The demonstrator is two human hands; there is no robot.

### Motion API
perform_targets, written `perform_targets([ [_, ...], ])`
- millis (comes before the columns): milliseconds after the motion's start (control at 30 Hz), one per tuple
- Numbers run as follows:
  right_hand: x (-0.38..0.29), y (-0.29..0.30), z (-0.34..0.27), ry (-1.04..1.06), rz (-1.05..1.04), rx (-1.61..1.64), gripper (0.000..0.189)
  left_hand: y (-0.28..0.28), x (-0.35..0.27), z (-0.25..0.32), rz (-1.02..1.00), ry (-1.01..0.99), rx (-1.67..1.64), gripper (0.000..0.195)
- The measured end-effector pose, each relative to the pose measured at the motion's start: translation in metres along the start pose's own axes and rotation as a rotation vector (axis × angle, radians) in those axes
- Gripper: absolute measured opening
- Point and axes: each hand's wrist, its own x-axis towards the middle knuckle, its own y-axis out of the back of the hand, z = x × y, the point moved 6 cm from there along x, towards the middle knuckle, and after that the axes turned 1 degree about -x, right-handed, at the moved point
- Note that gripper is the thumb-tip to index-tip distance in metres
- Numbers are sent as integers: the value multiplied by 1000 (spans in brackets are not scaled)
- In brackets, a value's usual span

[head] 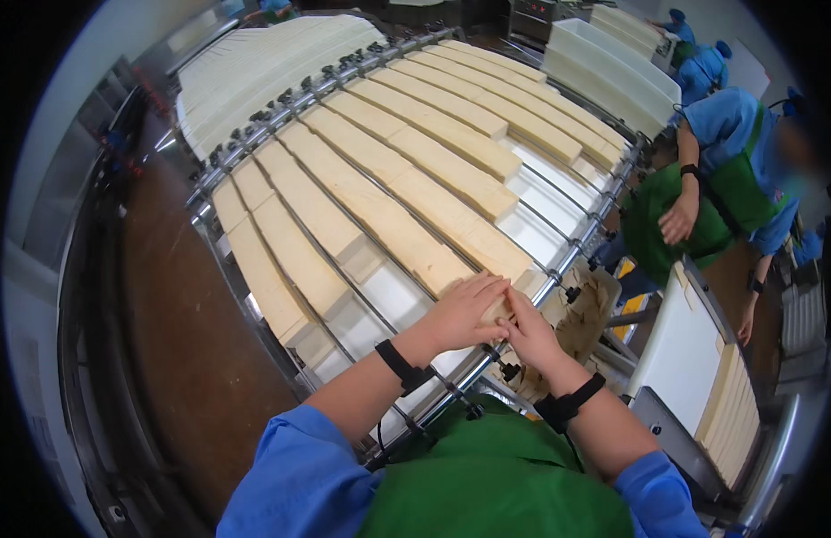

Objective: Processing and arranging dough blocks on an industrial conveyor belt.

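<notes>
Before me is a metal rack (546, 288) with thin rods running between its tube rails. Long pale-yellow blocks (381, 225), of a material I cannot tell for sure, lie in rows between the rods over a white surface (395, 296). My left hand (466, 309) rests with its fingers together on the near end of one row. My right hand (528, 326) touches that same end from the right, its fingertips meeting those of my left hand. The palms hide much of the block end between them. Black bands circle both my wrists.
A co-worker in a green apron (671, 222) stands at the right, beside a white board (684, 350) with stacked pale slabs (731, 410). Below the rail is a bin with brown scraps (583, 316). White tubs (603, 74) stand at the back right. Black knobs (573, 294) stick out along the rails.
</notes>
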Motion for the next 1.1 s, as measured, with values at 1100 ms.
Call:
perform_targets([
  [1100, -594, 306, 298, -995, 1342, 83, 33, -110, 158, 158, -367, 22, 250, 42],
])
